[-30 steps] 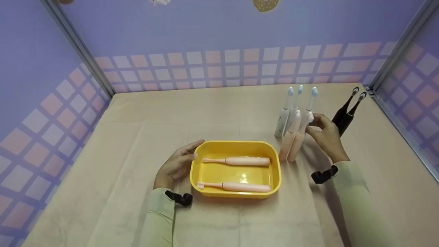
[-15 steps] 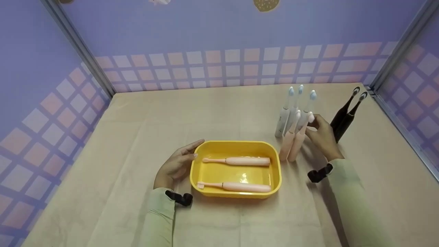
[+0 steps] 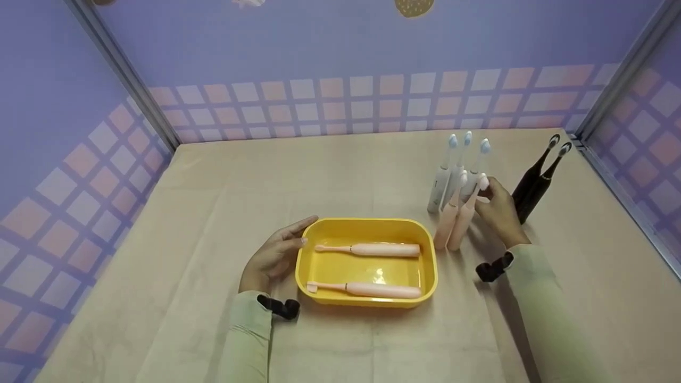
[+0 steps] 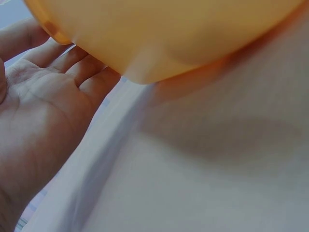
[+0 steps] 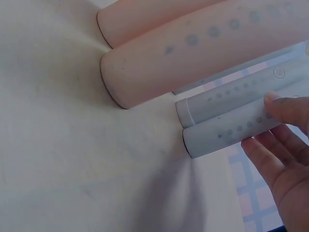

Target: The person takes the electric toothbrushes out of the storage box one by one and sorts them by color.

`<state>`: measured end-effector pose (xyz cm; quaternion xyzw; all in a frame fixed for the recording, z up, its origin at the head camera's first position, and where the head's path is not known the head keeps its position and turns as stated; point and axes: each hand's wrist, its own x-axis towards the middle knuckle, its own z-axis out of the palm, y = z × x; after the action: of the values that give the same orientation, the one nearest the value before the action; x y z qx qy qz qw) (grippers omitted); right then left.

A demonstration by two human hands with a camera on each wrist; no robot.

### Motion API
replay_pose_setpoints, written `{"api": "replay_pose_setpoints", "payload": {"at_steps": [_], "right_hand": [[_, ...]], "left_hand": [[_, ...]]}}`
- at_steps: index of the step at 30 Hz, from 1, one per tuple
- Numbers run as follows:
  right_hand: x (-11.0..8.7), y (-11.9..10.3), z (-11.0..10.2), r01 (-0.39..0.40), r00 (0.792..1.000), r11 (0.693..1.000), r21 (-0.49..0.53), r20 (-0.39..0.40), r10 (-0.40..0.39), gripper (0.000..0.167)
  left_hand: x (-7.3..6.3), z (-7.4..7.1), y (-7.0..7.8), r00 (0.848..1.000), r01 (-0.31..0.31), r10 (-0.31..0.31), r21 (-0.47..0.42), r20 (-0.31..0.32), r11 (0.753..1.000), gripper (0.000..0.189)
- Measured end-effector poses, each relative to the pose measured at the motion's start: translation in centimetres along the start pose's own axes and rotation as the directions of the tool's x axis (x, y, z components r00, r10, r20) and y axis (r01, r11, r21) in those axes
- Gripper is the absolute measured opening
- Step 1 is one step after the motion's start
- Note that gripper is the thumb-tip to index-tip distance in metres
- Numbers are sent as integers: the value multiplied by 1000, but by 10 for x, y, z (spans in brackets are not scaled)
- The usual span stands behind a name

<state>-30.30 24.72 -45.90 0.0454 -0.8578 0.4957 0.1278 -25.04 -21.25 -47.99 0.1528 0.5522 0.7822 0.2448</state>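
My right hand [image 3: 500,210] holds a white electric toothbrush [image 5: 227,133] by its handle, thumb on one side and fingers on the other. That toothbrush stands upright behind two pink toothbrushes [image 3: 458,226], which partly hide it in the head view. Close to it are two more white toothbrushes [image 3: 439,186], also upright. At the left end of a yellow tray [image 3: 367,301], my left hand [image 3: 271,258] touches the rim and outer wall with extended fingers; the left wrist view shows some fingertips hidden behind the tray. Inside lie two pink toothbrushes [image 3: 383,250], parallel, heads to the left.
Two black toothbrushes [image 3: 533,183] stand just right of my right hand. A pale cloth [image 3: 298,175] covers the table. Purple walls with checked bands [image 3: 362,106] and metal posts [image 3: 125,74] enclose its back and sides.
My right hand has shifted slightly left, and the white toothbrush it holds has moved a little left toward the other white ones. The left hand and tray have stayed put.
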Motion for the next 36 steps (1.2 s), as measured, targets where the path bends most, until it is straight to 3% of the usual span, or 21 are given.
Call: {"api": "replay_pose_setpoints", "payload": {"at_steps": [7, 14, 36], "right_hand": [[0, 0, -1, -47, 998, 999, -4, 31, 47, 42], [0, -1, -1, -38, 998, 999, 31, 42, 37, 43], [-4, 1, -4, -44, 999, 999, -29, 26, 45, 45]], "left_hand": [[0, 2, 1, 1000, 4, -4, 20, -20, 1000, 58], [-2, 0, 2, 1000, 10, -10, 19, -20, 1000, 58], [0, 1, 3, 999, 26, -25, 17, -20, 1000, 60]]}}
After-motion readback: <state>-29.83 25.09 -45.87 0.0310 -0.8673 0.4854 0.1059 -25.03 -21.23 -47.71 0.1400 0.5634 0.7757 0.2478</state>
